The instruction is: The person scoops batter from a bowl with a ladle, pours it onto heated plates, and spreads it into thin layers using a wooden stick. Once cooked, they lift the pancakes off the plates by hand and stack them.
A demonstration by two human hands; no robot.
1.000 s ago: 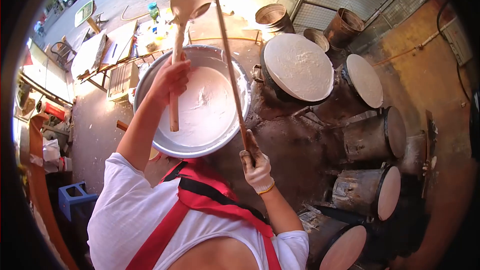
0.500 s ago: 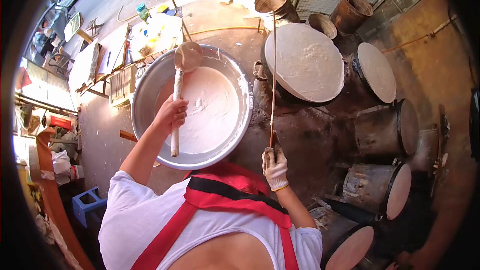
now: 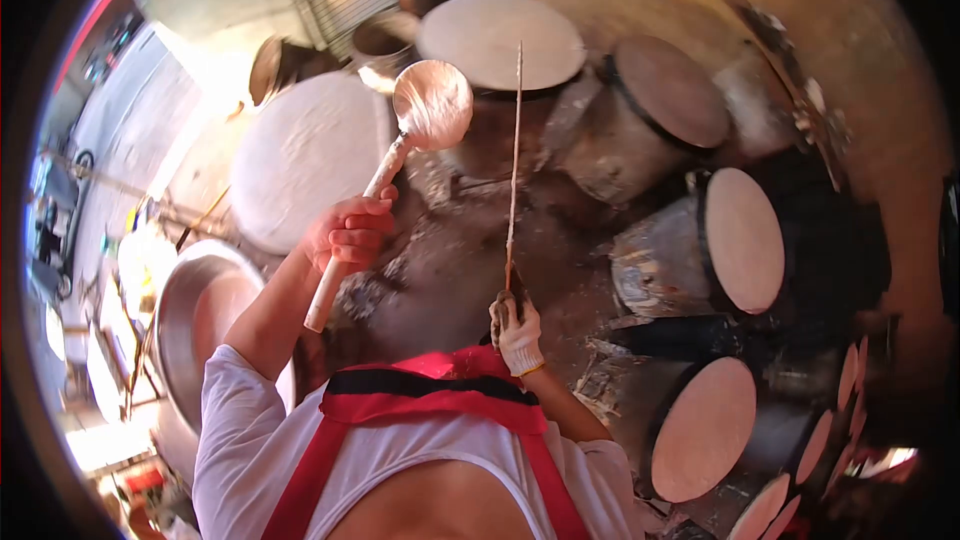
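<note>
My left hand grips the pale wooden handle of a ladle, whose batter-filled bowl hangs over the gap between two round steamer tops. My right hand, in a white glove, holds a long thin stick upright, its tip reaching toward the far cloth-covered steamer. The big metal basin of white batter now lies at the lower left, behind my left arm. A wide white steamer top sits just left of the ladle.
Several drum-shaped steamers with pale round tops ring the dark, splattered floor: one at the back right, one at the right, one at the lower right. Metal buckets stand at the back. A street lies far left.
The view has swung right, away from the basin toward the steamers. My left hand lifted the ladle out of the basin and carried it right. The stick stays upright in my right hand.
</note>
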